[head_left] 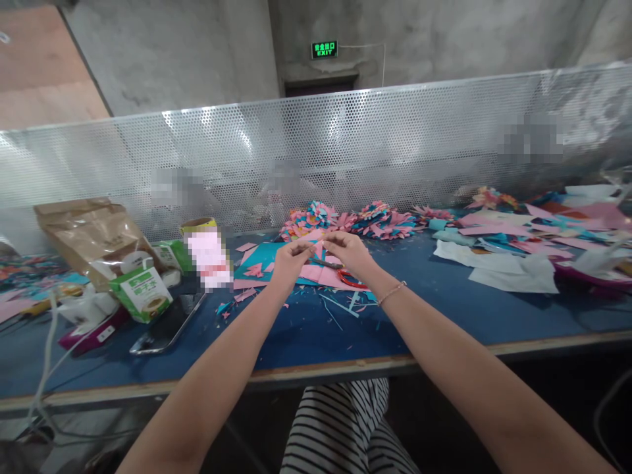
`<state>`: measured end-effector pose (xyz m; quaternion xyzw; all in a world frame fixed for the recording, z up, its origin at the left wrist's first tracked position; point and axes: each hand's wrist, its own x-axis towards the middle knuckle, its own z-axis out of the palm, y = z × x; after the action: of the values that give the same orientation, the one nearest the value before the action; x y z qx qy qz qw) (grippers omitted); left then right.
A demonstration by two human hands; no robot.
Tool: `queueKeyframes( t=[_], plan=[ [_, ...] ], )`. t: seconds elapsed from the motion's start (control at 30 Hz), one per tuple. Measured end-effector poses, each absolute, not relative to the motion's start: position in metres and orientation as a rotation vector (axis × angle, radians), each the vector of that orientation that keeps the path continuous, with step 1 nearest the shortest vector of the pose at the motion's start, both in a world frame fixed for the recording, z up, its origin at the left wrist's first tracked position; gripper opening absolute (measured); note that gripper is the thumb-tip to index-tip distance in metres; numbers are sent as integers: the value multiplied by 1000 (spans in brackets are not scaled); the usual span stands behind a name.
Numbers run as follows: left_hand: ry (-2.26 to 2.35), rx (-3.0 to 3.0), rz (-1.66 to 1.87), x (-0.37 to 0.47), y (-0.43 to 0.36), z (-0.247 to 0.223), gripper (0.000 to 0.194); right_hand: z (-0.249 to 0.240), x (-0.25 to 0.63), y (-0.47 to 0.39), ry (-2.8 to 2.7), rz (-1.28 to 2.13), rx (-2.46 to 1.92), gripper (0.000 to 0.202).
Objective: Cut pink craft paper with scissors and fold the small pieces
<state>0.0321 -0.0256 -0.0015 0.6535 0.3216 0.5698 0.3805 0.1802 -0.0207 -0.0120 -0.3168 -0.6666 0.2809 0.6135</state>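
A small pink paper piece (320,247) is pinched between the fingertips of my left hand (292,259) and my right hand (351,254). Both hands are closed on it, and its exact shape is partly covered by the fingers. Just below them lies a pair of scissors with red handles (347,282), resting on sheets of pink paper (332,275) and blue paper (261,255). Small cut pink pieces (255,270) sit on the blue sheet to the left of my left hand. Thin paper strips (340,304) and scraps are scattered nearer to me.
Beyond my hands are piles of pink and blue paper flowers (378,220). On the left stand a brown paper bag (93,240), a green-white box (142,289) and a phone (168,322). Paper sheets (513,270) lie to the right. A perforated metal screen (355,145) closes off the back.
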Motion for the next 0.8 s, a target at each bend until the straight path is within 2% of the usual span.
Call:
queueKeyframes(
  t=[0.67, 0.8],
  plan=[
    [830, 1714, 1513, 30, -22, -4, 11, -12, 177, -24, -1463, 822, -706, 20],
    [837, 1830, 1483, 30, -22, -5, 10, -13, 178, -24, -1560, 665, -800, 22]
  ],
)
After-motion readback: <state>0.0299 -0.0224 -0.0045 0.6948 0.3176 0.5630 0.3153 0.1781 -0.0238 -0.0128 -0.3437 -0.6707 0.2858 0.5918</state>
